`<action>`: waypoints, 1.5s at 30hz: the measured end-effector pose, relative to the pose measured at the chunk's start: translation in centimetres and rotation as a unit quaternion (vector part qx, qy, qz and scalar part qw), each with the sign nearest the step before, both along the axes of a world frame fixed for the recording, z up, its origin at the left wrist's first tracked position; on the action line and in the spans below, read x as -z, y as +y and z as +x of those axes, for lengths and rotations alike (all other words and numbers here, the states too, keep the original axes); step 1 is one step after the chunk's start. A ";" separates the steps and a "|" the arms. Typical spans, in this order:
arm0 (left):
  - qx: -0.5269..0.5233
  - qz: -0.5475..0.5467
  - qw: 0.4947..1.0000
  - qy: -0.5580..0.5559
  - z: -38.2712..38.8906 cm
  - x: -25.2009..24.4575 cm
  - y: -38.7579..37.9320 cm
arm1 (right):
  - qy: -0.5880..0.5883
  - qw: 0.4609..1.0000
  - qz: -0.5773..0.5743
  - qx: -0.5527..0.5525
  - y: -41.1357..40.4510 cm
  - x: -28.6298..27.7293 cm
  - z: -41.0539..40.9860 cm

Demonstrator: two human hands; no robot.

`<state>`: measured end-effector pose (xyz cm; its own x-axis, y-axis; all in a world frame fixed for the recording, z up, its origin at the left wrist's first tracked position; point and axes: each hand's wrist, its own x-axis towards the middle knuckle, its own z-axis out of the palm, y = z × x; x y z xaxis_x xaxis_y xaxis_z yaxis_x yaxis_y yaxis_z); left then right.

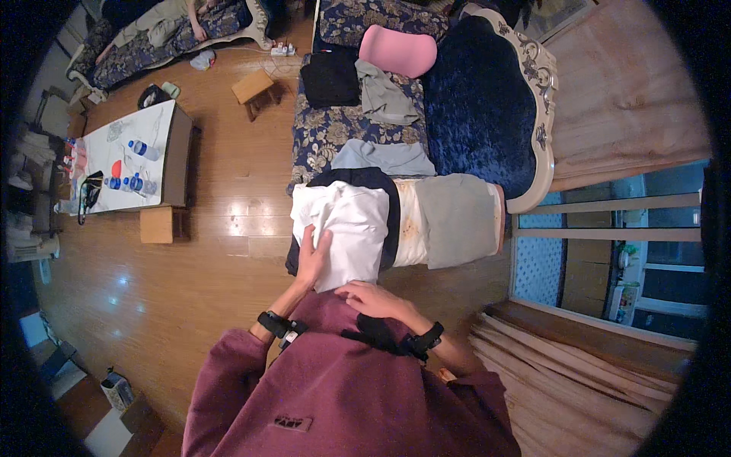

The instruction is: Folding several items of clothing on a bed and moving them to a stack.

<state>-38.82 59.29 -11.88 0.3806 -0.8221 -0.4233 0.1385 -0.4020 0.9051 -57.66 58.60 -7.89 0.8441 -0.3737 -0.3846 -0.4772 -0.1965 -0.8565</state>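
A folded white garment [348, 228] lies before me on top of a dark navy garment [392, 217]. My left hand [313, 260] rests along the left side of the white cloth, thumb and fingers apart. At its near edge, close to my body, is my right hand [377, 300] with bent fingers; whether they pinch the hem cannot be made out. To the right, a grey-green folded cloth [460, 220] lies over a stained white cushion or pad [410, 225]. A light blue-grey garment [382, 157] is spread just beyond the dark one.
The floral sofa [320, 131] also bears black folded clothing [331, 80], a grey garment [385, 94] and a pink cushion [398, 51]. Left stands a marble-topped table [123, 160] with bottles. Wooden stools [253, 87] stand nearby. Another person [165, 23] is on a far sofa.
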 end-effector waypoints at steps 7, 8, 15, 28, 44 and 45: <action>-0.018 -0.005 0.995 -0.098 3.3 5.2 2.0 | -0.093 0.904 -0.096 0.406 -5.2 3.6 -2.6; -0.042 -0.023 0.991 -0.127 3.2 4.7 1.7 | -0.061 0.902 -0.102 0.414 -5.9 4.5 -2.7; -0.002 0.091 0.996 -0.005 2.4 -0.9 0.2 | -0.054 0.894 0.189 0.402 -8.2 4.5 0.8; 0.017 0.048 0.998 0.042 4.3 -2.5 0.2 | -0.114 0.881 0.188 0.419 -8.4 2.9 4.0; -0.039 -0.097 0.925 0.367 27.0 -3.1 11.4 | -0.147 0.973 -0.125 0.130 4.8 -14.7 27.3; -0.054 -0.093 0.920 0.376 28.2 -2.8 12.3 | -0.145 0.973 -0.124 0.132 5.2 -15.1 28.3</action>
<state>-10.62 71.56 -9.07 0.1215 -0.8814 -0.4565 0.7842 -0.1967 0.5886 -29.34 63.83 7.21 0.7654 -0.6434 -0.0154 -0.2850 -0.3174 -0.9044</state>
